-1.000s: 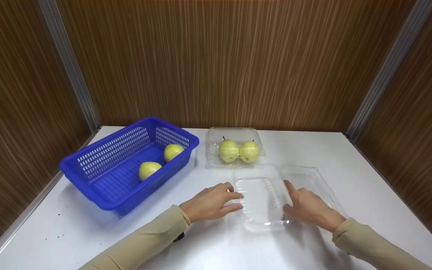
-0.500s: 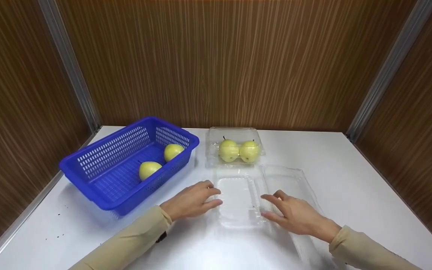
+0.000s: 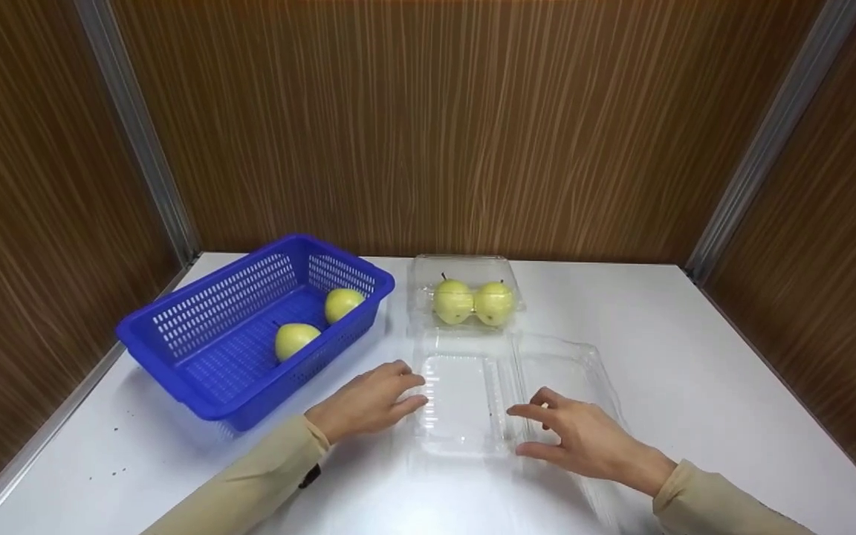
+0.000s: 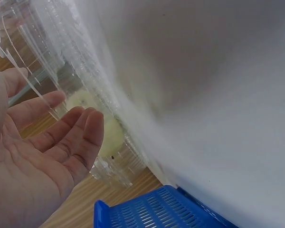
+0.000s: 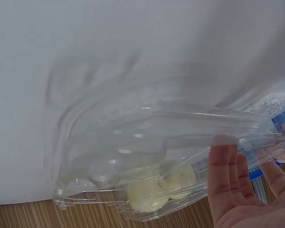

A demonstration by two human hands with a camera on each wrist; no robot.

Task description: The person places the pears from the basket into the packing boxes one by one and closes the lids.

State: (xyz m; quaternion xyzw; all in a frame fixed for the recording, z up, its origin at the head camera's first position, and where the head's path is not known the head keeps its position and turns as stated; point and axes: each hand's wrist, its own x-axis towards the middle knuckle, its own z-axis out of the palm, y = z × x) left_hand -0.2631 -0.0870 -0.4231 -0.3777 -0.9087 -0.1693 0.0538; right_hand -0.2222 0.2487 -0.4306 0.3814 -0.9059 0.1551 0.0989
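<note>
A clear plastic clamshell container lies unfolded on the white table in the head view, its lid spread to the right. At the container's left edge is my left hand, fingers relaxed and thumb apart, gripping nothing. My right hand is over the hinge and lid, its fingers loosely bent and spread. In the right wrist view, the fingers of that hand overlap the clear plastic. The left wrist view shows my left palm turned up beside the container's clear wall.
Behind stands a second clear clamshell with two yellow-green fruits in it. To the left, a blue plastic basket holds two more such fruits. Wood-patterned panels enclose the table at the back and sides.
The unfolded container has slid left across the table, and my left hand has moved left with it. My right hand has shifted slightly left, its fingers now over the hinge.
</note>
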